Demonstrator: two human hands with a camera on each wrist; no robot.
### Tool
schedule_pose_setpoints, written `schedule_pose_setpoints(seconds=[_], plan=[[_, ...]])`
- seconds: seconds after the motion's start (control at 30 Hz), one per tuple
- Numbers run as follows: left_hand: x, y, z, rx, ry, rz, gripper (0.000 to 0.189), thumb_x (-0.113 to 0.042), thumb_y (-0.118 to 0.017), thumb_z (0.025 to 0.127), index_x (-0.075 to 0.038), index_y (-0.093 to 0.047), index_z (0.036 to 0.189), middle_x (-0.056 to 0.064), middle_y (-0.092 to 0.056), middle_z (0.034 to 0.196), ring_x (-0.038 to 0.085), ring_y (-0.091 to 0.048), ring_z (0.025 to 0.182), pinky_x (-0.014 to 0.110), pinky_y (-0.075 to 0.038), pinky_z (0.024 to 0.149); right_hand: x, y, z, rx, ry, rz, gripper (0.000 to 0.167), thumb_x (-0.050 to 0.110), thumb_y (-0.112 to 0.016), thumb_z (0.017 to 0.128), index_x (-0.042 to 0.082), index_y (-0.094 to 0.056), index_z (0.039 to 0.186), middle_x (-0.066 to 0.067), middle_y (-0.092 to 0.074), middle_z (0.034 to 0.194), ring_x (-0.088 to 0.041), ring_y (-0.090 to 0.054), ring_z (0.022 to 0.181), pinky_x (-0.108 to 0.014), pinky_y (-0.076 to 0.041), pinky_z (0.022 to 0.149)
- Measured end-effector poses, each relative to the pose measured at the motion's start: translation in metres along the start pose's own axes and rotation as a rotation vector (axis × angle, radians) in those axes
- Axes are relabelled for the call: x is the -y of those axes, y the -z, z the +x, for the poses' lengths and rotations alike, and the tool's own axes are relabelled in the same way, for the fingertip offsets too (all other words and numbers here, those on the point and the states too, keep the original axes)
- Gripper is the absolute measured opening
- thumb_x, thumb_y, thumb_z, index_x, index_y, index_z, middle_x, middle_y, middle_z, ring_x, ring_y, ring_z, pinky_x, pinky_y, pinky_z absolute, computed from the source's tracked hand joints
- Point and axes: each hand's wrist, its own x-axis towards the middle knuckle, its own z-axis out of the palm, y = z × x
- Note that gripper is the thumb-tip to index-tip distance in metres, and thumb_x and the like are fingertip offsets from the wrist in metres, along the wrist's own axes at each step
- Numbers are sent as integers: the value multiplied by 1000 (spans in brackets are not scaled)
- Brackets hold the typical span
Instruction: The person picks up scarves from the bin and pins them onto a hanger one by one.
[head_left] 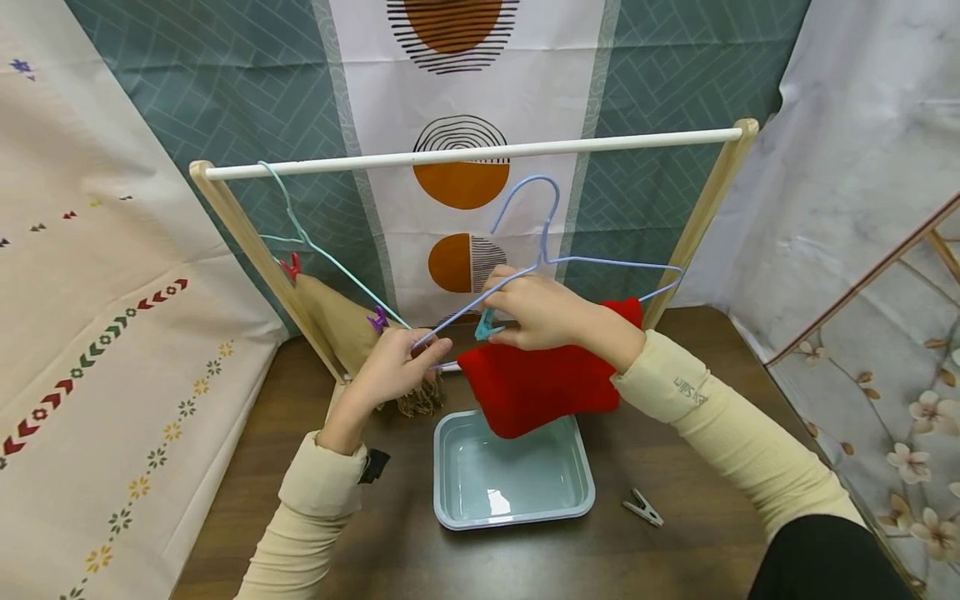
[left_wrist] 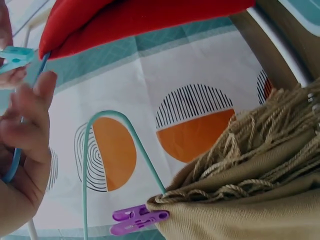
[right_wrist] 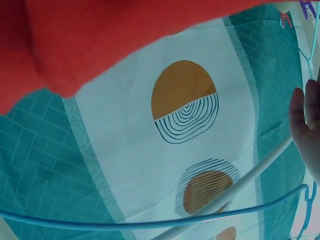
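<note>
A periwinkle-blue hanger (head_left: 543, 233) is held below the white rail, its hook off the rail. A red cloth (head_left: 540, 387) is draped over its lower bar. My left hand (head_left: 393, 362) grips the hanger's left corner between thumb and fingers. My right hand (head_left: 536, 308) pinches a teal clothespin (head_left: 487, 325) just above the cloth's left edge. The clothespin and the cloth's edge also show in the left wrist view, with a gap between them. In the right wrist view the fingers lie at the far right edge.
A mint hanger (head_left: 330, 254) hangs on the white rail (head_left: 480, 155), holding a tan fringed cloth (head_left: 330, 312) with a red clothespin (head_left: 291, 267) and a purple clothespin (head_left: 378, 320). A pale blue basin (head_left: 513, 525) stands on the table. A grey clothespin (head_left: 642, 507) lies to its right.
</note>
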Motion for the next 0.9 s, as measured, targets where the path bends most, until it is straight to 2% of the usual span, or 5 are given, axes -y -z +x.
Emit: schedule_pose_setpoints(seconds=[0.17, 0.27, 0.47, 0.7, 0.9], plan=[[7, -1, 1, -249, -231, 5, 42, -35, -48, 93, -7, -58, 64, 3, -58, 56, 6, -44, 46, 20, -32, 41, 3, 0, 3, -53, 27, -21, 27, 22, -70, 79, 5, -66, 99, -5, -58, 99, -18, -45, 97, -28, -43, 81], [10, -3, 0, -355, -292, -17, 38, -25, -51, 94, -4, -62, 64, 1, -51, 50, 6, -36, 43, 18, -27, 39, 6, 0, 3, -34, 18, -18, 23, 23, -70, 79, 7, -66, 95, -3, -59, 97, -17, -45, 94, -27, -44, 77], [-11, 1, -2, -402, -195, -126, 27, 13, -55, 79, 2, -59, 55, 4, -33, 40, 1, -24, 42, 21, -15, 37, 8, 0, 3, -16, 60, -11, 17, 22, -74, 75, 9, -62, 78, 2, -56, 71, -13, -46, 72, -26, -39, 65], [-34, 8, -5, -411, -156, -195, 43, 14, -55, 79, -1, -36, 44, 5, -26, 40, 0, -21, 41, 25, -13, 35, 8, -6, 1, -42, 130, 71, 22, 13, -74, 74, 10, -59, 60, 6, -47, 55, -9, -39, 56, -21, -34, 53], [-32, 2, -5, -421, -162, -231, 26, 17, -54, 78, 8, -57, 54, 4, -28, 39, 0, -22, 41, 25, -13, 35, 16, -14, 13, 6, 141, 19, 19, 10, -71, 77, 8, -59, 63, 3, -51, 58, -13, -42, 62, -26, -38, 69]])
